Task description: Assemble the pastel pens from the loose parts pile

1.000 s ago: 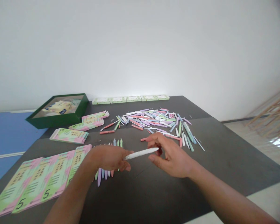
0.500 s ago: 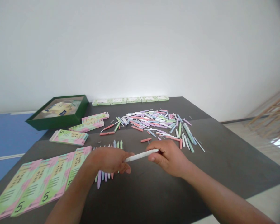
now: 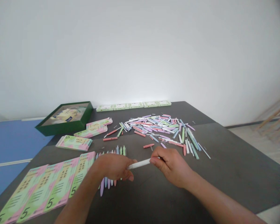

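Observation:
A white pen (image 3: 140, 164) is held level above the dark table, one end in each hand. My left hand (image 3: 116, 166) is closed on its left end, and the fingers of my right hand (image 3: 169, 165) pinch its right end. Under and behind my left hand lies a row of pastel pens (image 3: 102, 186), partly covered by that hand. Beyond my right hand spreads a loose pile of pen parts (image 3: 158, 127) in pink, purple, blue, green and white. A single red pen piece (image 3: 148, 145) lies just past my right fingers.
Several pink-and-green packets (image 3: 60, 183) marked 5 lie at the left front, with smaller cartons (image 3: 74, 142) behind them. A green box (image 3: 65, 118) holding plastic bags stands at the back left. Light-green flat boxes (image 3: 128, 106) line the wall side of the dark table (image 3: 235, 161).
The view has shifted, so everything sits slightly lower and further right. My right hand now covers more of the pen's right end; both hands keep hold of it.

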`<state>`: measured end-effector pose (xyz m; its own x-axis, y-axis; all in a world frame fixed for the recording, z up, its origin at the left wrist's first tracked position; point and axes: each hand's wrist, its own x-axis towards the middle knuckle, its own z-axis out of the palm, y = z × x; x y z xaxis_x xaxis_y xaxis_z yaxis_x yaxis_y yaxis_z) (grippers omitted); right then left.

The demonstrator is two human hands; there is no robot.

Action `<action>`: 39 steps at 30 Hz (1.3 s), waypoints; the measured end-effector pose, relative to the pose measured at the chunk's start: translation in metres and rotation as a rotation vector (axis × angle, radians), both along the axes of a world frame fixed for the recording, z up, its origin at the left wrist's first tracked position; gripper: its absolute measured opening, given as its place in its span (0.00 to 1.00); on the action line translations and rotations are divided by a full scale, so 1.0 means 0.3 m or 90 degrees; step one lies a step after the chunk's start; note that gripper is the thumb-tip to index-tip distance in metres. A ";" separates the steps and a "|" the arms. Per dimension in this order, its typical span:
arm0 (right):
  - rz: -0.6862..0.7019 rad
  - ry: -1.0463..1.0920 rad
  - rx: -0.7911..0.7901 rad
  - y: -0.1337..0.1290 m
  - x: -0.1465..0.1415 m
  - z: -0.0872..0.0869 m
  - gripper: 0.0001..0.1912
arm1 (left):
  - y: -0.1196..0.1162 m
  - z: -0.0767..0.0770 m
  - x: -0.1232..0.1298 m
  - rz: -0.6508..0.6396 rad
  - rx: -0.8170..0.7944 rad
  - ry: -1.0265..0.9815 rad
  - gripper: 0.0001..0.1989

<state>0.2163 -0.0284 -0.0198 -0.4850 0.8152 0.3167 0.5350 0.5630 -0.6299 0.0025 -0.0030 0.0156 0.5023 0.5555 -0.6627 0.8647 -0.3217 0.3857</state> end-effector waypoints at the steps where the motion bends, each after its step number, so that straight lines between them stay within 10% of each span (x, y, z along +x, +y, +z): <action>1: -0.009 -0.004 -0.004 0.002 -0.003 -0.005 0.12 | 0.000 -0.002 -0.001 -0.002 0.006 0.001 0.15; 18: -0.037 0.005 -0.037 0.037 -0.024 -0.052 0.23 | 0.002 -0.001 0.000 -0.017 0.069 0.038 0.15; 39: 0.001 0.112 -0.018 -0.008 -0.016 -0.044 0.06 | 0.012 -0.007 -0.005 -0.017 0.015 -0.001 0.15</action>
